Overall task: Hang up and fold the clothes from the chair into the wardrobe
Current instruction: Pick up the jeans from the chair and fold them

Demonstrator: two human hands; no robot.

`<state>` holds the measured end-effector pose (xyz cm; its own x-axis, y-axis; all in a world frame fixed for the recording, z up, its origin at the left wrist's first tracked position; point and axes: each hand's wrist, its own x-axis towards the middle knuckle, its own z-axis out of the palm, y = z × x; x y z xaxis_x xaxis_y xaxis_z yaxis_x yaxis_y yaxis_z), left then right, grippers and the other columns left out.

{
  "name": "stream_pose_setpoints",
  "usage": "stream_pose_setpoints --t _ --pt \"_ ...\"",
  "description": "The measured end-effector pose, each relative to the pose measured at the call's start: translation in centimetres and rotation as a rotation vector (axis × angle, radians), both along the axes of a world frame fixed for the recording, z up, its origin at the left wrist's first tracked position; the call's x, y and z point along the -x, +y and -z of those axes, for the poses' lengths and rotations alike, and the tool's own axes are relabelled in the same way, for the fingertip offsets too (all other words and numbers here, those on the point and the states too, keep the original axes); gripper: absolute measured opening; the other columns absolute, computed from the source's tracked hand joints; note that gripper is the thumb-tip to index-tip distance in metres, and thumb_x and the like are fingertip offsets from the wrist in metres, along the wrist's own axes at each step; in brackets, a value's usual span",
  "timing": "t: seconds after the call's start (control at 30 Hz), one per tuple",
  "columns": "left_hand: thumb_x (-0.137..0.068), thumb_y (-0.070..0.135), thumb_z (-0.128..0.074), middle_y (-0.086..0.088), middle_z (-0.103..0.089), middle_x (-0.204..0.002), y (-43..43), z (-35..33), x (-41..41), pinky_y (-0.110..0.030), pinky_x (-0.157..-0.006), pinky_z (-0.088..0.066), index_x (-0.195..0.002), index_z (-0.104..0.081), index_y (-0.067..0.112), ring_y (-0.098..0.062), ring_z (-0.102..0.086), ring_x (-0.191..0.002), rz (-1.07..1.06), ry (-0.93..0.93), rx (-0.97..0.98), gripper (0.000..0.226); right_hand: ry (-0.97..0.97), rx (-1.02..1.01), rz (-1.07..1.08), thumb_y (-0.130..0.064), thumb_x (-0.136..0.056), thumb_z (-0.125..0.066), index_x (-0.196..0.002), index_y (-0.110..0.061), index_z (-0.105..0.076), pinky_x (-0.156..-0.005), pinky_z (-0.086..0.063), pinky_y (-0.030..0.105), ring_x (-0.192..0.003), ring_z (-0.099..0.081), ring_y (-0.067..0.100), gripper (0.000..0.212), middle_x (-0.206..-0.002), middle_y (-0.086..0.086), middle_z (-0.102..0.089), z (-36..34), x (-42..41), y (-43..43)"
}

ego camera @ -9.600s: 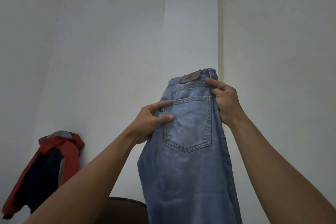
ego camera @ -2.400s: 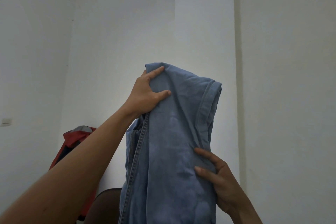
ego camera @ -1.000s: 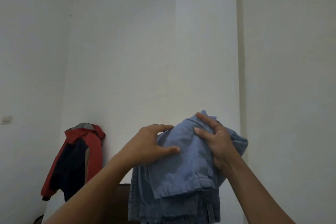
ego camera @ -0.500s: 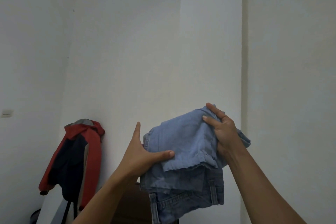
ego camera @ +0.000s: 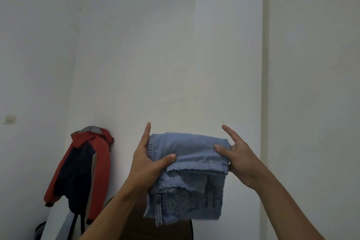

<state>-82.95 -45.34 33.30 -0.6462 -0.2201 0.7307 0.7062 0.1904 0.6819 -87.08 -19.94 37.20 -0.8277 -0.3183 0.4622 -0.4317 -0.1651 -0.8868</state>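
Observation:
A pair of light blue jeans (ego camera: pixel 191 163), folded into a thick bundle, is held up in front of the white wall. My left hand (ego camera: pixel 148 163) grips the bundle's left edge, thumb on the front. My right hand (ego camera: pixel 235 156) grips its right edge, thumb on the front and fingers spread behind. The waistband and a belt loop hang at the bundle's lower end. Below it shows the dark back of a chair (ego camera: pixel 161 230), partly hidden by my left forearm.
A red and navy hooded jacket (ego camera: pixel 81 177) hangs at the left by the wall corner. A light switch (ego camera: pixel 9 119) sits on the left wall. A vertical edge (ego camera: pixel 265 84) runs down the right side. No wardrobe shows.
The long jeans were folded down into a compact bundle. In the last half second both hands shifted to its two sides and levelled it.

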Motion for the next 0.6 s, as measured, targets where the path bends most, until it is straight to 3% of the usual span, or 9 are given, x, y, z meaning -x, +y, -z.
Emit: stream_pose_setpoints --t 0.07,0.17,0.23,0.3,0.4,0.47,0.53,0.6 --pt "-0.070 0.014 -0.088 0.039 -0.034 -0.135 -0.4 -0.4 -0.1 -0.003 -0.094 -0.040 -0.154 -0.022 0.041 0.029 -0.040 -0.116 -0.075 0.027 0.110 0.110 0.021 0.042 0.065 -0.009 -0.092 -0.067 -0.144 -0.035 -0.043 -0.081 -0.061 0.042 -0.097 -0.073 0.032 0.063 -0.113 0.020 -0.071 -0.3 0.7 -0.3" --pt "-0.068 0.029 -0.089 0.037 -0.031 -0.141 -1.0 -0.5 0.2 0.003 -0.099 -0.026 -0.155 -0.019 0.039 0.029 -0.029 -0.124 -0.260 0.065 0.265 0.112 0.121 -0.027 0.164 -0.009 -0.091 -0.069 -0.134 -0.032 -0.055 -0.092 -0.058 0.044 -0.101 -0.072 0.026 0.051 -0.117 0.015 -0.070 -0.6 1.4 -0.8" --pt "-0.067 0.040 -0.089 0.022 -0.050 -0.132 -1.2 0.0 0.3 -0.006 -0.096 -0.038 -0.156 -0.019 0.038 0.010 -0.047 -0.120 -0.418 0.071 0.352 0.113 0.217 -0.127 0.235 -0.009 -0.090 -0.070 -0.131 -0.031 -0.060 -0.097 -0.056 0.039 -0.109 -0.068 0.018 0.048 -0.125 0.005 -0.067 -0.7 1.4 -0.7" --pt "-0.067 0.058 -0.082 0.001 -0.063 -0.108 -1.3 0.2 0.2 -0.026 -0.080 -0.052 -0.155 -0.014 0.044 -0.017 -0.062 -0.097 -0.655 0.032 0.474 0.112 0.316 -0.262 0.321 -0.014 -0.090 -0.072 -0.135 -0.029 -0.060 -0.099 -0.054 0.034 -0.115 -0.064 0.012 0.048 -0.132 -0.004 -0.064 -0.8 1.4 -0.5" --pt "-0.070 0.074 -0.069 -0.001 -0.069 -0.093 -1.2 0.5 0.5 -0.033 -0.064 -0.053 -0.155 -0.012 0.044 -0.021 -0.066 -0.079 -0.873 -0.097 0.650 0.107 0.396 -0.497 0.491 -0.020 -0.091 -0.071 -0.138 -0.029 -0.058 -0.102 -0.050 0.030 -0.119 -0.060 0.013 0.050 -0.136 -0.005 -0.061 -0.6 1.6 -0.7" --pt "-0.073 0.075 -0.066 0.000 -0.072 -0.091 -0.7 0.9 0.7 -0.031 -0.062 -0.052 -0.156 -0.012 0.042 -0.020 -0.068 -0.077 -0.916 -0.145 0.709 0.104 0.226 -0.387 0.407 -0.012 -0.096 -0.063 -0.140 -0.026 -0.055 -0.086 -0.057 0.031 -0.101 -0.068 0.018 0.047 -0.128 0.005 -0.065 -0.4 1.5 -1.1" --pt "-0.075 0.072 -0.066 0.001 -0.070 -0.085 -0.3 1.6 1.3 -0.028 -0.059 -0.049 -0.156 -0.009 0.040 -0.018 -0.066 -0.073 -0.936 -0.176 0.699 0.104 -0.024 -0.229 0.242 -0.008 -0.102 -0.050 -0.143 -0.025 -0.050 -0.067 -0.062 0.042 -0.080 -0.074 0.028 0.045 -0.123 0.011 -0.060 0.1 0.9 -1.7" --pt "-0.077 0.067 -0.069 0.001 -0.068 -0.082 -0.2 2.2 2.3 -0.028 -0.059 -0.048 -0.156 -0.003 0.041 -0.018 -0.065 -0.072 -0.922 -0.201 0.647 0.106 -0.141 -0.147 0.138 -0.014 -0.104 -0.046 -0.146 -0.033 -0.046 -0.067 -0.060 0.055 -0.085 -0.074 0.036 0.045 -0.134 0.002 -0.045 0.5 0.6 -2.1"
